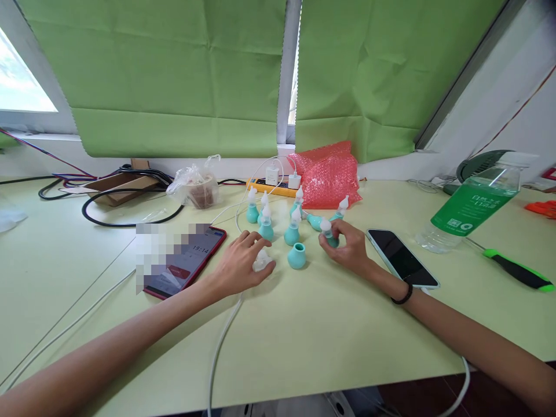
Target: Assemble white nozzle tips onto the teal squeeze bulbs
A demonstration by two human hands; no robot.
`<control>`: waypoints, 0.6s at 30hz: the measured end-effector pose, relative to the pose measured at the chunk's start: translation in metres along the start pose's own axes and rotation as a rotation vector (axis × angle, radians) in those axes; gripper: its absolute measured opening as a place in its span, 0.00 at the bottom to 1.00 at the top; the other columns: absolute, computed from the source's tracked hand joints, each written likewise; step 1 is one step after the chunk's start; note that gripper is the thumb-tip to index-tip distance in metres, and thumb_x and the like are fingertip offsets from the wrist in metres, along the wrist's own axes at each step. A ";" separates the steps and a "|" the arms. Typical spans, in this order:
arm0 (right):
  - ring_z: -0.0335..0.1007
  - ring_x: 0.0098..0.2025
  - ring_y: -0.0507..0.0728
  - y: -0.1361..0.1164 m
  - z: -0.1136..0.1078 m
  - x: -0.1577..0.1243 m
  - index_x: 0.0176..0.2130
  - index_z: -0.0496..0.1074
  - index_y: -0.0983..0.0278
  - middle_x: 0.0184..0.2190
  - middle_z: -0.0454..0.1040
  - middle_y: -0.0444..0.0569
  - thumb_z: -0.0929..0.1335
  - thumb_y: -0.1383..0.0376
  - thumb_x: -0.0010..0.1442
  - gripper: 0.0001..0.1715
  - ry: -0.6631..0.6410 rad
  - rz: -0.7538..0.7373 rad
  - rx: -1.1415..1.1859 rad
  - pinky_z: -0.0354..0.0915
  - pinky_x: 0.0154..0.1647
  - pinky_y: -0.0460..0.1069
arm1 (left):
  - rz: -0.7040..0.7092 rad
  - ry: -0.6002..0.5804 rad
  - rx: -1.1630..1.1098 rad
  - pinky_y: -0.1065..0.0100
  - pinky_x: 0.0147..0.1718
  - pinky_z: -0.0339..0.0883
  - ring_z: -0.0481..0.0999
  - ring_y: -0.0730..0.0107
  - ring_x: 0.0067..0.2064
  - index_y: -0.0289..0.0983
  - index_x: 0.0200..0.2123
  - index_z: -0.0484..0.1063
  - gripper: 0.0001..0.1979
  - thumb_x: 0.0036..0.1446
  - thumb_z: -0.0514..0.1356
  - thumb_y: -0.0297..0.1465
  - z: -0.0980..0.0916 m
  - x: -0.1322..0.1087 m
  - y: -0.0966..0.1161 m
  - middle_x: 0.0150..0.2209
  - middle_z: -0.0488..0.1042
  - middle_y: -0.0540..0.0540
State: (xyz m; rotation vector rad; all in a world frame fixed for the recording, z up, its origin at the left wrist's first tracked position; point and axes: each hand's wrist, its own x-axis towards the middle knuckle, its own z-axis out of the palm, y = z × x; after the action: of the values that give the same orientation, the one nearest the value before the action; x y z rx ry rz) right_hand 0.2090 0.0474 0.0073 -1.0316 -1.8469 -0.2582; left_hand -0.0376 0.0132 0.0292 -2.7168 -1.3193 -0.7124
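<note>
My right hand (347,246) pinches a teal nasal aspirator bulb (332,238) with a whitish top, held slightly tilted. My left hand (243,260) reaches over a small heap of clear plastic pieces (262,262), thumb and fingers apart; whether it touches them I cannot tell. Between my hands stands a bare teal bulb (297,256), its round mouth facing up. Behind it, several nasal aspirators with clear pointed tips stand upright, among them one aspirator (292,230) in the middle and another (266,229) just past my left fingers. One teal aspirator (314,221) lies on its side.
A red-cased phone (186,263) lies left, a second phone (403,258) right. Beyond are a green-labelled bottle (473,205), a green-black screwdriver (516,269), pink bubble wrap (330,179), a yellow power strip (278,188) and a cardboard box (125,194). A white cable (226,336) crosses the table.
</note>
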 end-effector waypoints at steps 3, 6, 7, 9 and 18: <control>0.63 0.26 0.52 -0.013 -0.006 -0.004 0.25 0.50 0.60 0.25 0.64 0.44 0.65 0.69 0.46 0.15 0.170 -0.051 0.223 0.60 0.25 0.48 | 0.009 0.098 -0.104 0.65 0.35 0.61 0.66 0.66 0.36 0.35 0.34 0.66 0.12 0.54 0.49 0.37 -0.007 -0.001 0.006 0.32 0.68 0.44; 0.65 0.27 0.52 -0.039 -0.015 -0.012 0.31 0.53 0.59 0.28 0.65 0.44 0.66 0.71 0.45 0.16 0.042 -0.243 0.368 0.60 0.24 0.47 | 0.055 0.104 -0.244 0.67 0.31 0.60 0.65 0.69 0.31 0.35 0.29 0.64 0.11 0.54 0.48 0.36 -0.016 -0.006 0.016 0.27 0.67 0.46; 0.65 0.27 0.52 -0.048 -0.017 -0.016 0.32 0.54 0.59 0.27 0.66 0.45 0.65 0.71 0.45 0.16 -0.071 -0.300 0.373 0.60 0.24 0.46 | 0.081 0.085 -0.287 0.68 0.30 0.59 0.64 0.70 0.30 0.34 0.29 0.63 0.12 0.55 0.47 0.36 -0.017 -0.008 0.020 0.26 0.67 0.46; 0.65 0.26 0.52 -0.065 -0.020 -0.023 0.35 0.56 0.59 0.26 0.67 0.44 0.65 0.70 0.46 0.16 -0.257 -0.334 0.340 0.60 0.23 0.46 | 0.146 0.027 -0.361 0.68 0.28 0.58 0.63 0.70 0.28 0.34 0.29 0.63 0.13 0.56 0.43 0.34 -0.019 -0.013 0.027 0.25 0.66 0.46; 0.66 0.25 0.52 -0.074 -0.013 -0.039 0.37 0.59 0.60 0.24 0.69 0.45 0.63 0.64 0.51 0.11 -0.377 -0.226 0.300 0.62 0.25 0.47 | -0.001 -0.294 -0.624 0.73 0.21 0.53 0.57 0.78 0.20 0.35 0.19 0.59 0.17 0.54 0.47 0.40 -0.017 -0.012 0.038 0.16 0.60 0.52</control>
State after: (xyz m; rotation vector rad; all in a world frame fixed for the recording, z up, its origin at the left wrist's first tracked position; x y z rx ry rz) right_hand 0.1690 -0.0275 0.0000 -0.6951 -2.2634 0.0898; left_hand -0.0219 -0.0236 0.0460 -3.4254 -1.3221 -0.8723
